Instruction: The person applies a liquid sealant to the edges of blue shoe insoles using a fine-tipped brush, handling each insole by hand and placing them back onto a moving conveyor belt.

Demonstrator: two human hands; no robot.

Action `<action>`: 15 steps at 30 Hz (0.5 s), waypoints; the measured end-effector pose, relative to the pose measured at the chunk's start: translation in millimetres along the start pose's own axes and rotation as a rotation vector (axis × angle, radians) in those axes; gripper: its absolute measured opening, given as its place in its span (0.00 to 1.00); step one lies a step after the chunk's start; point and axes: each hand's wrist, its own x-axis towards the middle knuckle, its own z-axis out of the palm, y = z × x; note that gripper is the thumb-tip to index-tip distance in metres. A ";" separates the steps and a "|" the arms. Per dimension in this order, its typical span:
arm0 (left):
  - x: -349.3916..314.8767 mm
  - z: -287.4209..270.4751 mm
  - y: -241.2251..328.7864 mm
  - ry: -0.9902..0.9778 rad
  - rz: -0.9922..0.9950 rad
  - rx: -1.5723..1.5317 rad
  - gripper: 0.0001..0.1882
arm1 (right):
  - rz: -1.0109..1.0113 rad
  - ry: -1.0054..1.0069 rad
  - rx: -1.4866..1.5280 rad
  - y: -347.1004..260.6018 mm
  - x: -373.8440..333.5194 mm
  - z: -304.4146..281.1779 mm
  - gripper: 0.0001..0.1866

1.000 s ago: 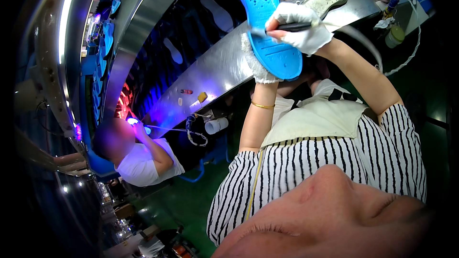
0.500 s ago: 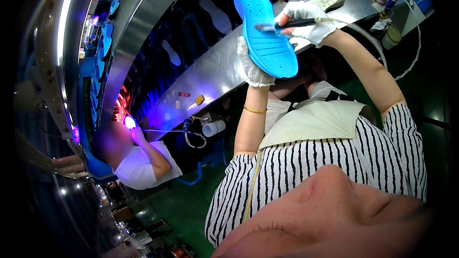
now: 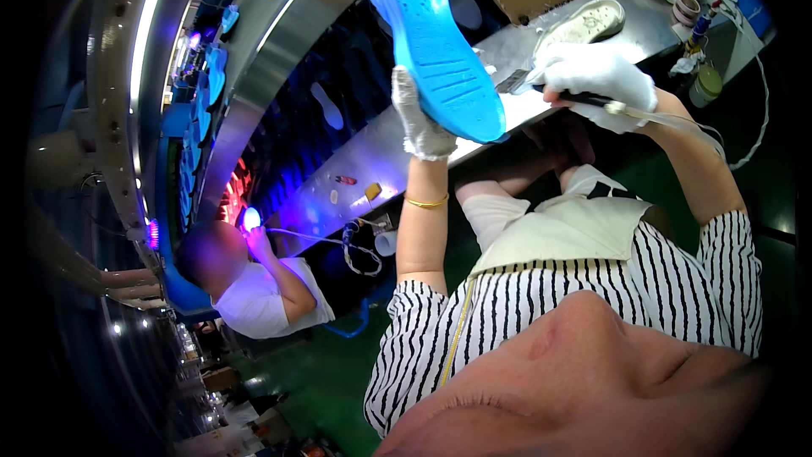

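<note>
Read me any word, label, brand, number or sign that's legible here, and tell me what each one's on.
No readable text anywhere in this view.
Blue shoe sole in the left hand: only holes and grooves show, no lettering I can make out.
Brush in the right hand: none legible.
Small red item on the bench and greenish jar: too small to tell.

left fingers (image 3: 403,97), partly hidden, seem to support a blue sole (image 3: 441,55); right fingers (image 3: 555,96) grip a brush (image 3: 513,81).
</note>
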 end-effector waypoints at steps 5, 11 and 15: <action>87.0 -6.3 78.4 -0.341 0.148 -0.014 0.48 | 0.111 0.311 0.032 -0.5 -7.1 -11.1 0.07; 224.1 -60.9 154.7 0.192 0.817 1.501 0.24 | 0.178 0.325 -0.009 -21.1 -11.2 -16.5 0.08; 219.3 -125.2 158.1 0.548 0.873 1.772 0.17 | 0.256 0.318 0.051 7.1 -8.4 -0.1 0.10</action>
